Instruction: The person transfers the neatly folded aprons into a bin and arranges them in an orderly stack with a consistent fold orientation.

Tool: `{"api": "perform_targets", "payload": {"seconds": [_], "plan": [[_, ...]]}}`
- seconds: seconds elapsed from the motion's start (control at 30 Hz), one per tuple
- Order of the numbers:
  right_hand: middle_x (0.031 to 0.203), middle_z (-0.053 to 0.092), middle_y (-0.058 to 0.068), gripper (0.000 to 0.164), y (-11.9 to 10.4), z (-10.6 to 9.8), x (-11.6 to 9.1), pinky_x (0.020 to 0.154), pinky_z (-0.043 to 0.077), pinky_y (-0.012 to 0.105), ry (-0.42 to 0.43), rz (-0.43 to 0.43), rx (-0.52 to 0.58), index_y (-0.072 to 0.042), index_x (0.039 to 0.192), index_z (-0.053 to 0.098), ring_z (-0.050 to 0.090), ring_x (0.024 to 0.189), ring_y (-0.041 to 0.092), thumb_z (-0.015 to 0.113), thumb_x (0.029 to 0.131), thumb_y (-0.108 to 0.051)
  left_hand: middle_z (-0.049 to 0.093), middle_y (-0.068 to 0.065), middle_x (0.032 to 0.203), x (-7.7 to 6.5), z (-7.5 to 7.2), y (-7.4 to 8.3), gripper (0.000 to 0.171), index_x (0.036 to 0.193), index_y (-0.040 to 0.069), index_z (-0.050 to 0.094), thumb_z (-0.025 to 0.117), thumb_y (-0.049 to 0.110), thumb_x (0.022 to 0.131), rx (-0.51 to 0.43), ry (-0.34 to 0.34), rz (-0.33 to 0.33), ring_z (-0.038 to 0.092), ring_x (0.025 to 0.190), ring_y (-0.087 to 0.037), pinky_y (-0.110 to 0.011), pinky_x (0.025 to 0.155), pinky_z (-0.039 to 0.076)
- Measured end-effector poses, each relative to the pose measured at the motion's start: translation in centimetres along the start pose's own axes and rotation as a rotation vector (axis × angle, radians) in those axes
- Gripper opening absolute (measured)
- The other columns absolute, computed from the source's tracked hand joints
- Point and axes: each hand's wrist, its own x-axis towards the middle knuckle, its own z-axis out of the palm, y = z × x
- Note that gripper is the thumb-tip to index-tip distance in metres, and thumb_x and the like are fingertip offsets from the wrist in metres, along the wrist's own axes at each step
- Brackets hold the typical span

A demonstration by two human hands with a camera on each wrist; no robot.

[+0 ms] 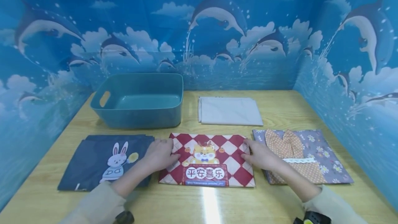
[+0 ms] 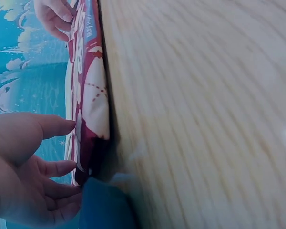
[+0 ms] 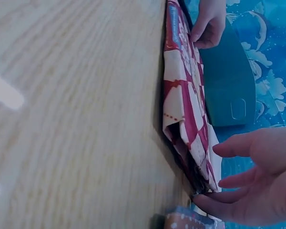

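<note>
A folded cloth [image 1: 204,160] in red and cream checks, with a cartoon animal and lettering, lies flat between the hands. At its left edge rests my left hand [image 1: 159,155], thumb and fingers fairly straight against the fabric. My right hand [image 1: 260,154] touches the opposite edge in much the same way. In the left wrist view, the thumb and fingertips of the left hand [image 2: 35,167] meet the side of the checked cloth [image 2: 93,95]. The right wrist view has the right hand [image 3: 260,179] with extended fingers beside the cloth's layered end [image 3: 186,143].
A folded dark blue cloth [image 1: 88,158] with a rabbit lies left, and a folded grey flowered cloth [image 1: 329,155] with a dotted bow lies right. Behind are a teal basket [image 1: 140,118] and a folded light grey cloth [image 1: 230,111]. Dolphin-printed sheets [image 1: 174,40] surround the wooden table [image 1: 174,205].
</note>
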Motion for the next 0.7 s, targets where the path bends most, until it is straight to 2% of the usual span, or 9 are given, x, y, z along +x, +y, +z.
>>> {"api": "perform_targets", "payload": {"seconds": [0.17, 0.37, 0.47, 0.57, 0.7], "plan": [[0.117, 0.054, 0.031, 0.063, -0.1, -0.4, 0.0, 0.089, 0.046, 0.050, -0.038, 0.055, 0.147, 0.014, 0.133, 0.033, 0.054, 0.107, 0.042, 0.063, 0.086, -0.016, 0.056, -0.003, 0.081, 0.1, -0.2, 0.0, 0.040, 0.101, 0.008, 0.057, 0.073, 0.037, 0.079, -0.139, -0.034, -0.057, 0.049, 0.076, -0.019, -0.031, 0.063, 0.047], [0.122, 0.048, 0.035, 0.070, -0.2, -0.8, -0.1, 0.090, 0.045, 0.051, -0.104, 0.128, 0.358, 0.014, 0.135, 0.027, 0.049, 0.111, 0.045, 0.062, 0.087, -0.022, 0.057, -0.005, 0.085, 0.4, -0.4, -0.2, 0.043, 0.108, 0.005, 0.055, 0.069, 0.037, 0.082, -0.392, -0.106, -0.147, 0.053, 0.073, -0.018, -0.025, 0.056, 0.047], [0.126, 0.042, 0.037, 0.070, -0.1, -0.9, -0.1, 0.089, 0.046, 0.050, -0.126, 0.178, 0.453, 0.013, 0.137, 0.024, 0.048, 0.112, 0.046, 0.061, 0.088, -0.022, 0.058, -0.006, 0.090, 0.6, -0.7, -0.3, 0.047, 0.113, 0.004, 0.054, 0.067, 0.038, 0.084, -0.478, -0.122, -0.166, 0.053, 0.078, -0.019, -0.028, 0.061, 0.049], [0.130, 0.036, 0.039, 0.069, -0.3, -0.9, -0.1, 0.085, 0.049, 0.049, -0.143, 0.220, 0.550, 0.012, 0.138, 0.022, 0.046, 0.113, 0.047, 0.059, 0.089, -0.020, 0.058, -0.008, 0.097, 0.6, -0.8, -0.3, 0.048, 0.115, 0.003, 0.054, 0.066, 0.038, 0.084, -0.521, -0.125, -0.171, 0.054, 0.085, -0.021, -0.034, 0.069, 0.050], [0.132, 0.033, 0.038, 0.068, -0.2, -1.1, -0.3, 0.085, 0.050, 0.047, -0.167, 0.239, 0.688, 0.013, 0.139, 0.019, 0.045, 0.115, 0.046, 0.056, 0.091, -0.018, 0.057, -0.012, 0.108, 0.5, -1.0, -0.3, 0.051, 0.120, 0.002, 0.052, 0.064, 0.036, 0.085, -0.600, -0.142, -0.190, 0.053, 0.095, -0.025, -0.042, 0.079, 0.050]]}}
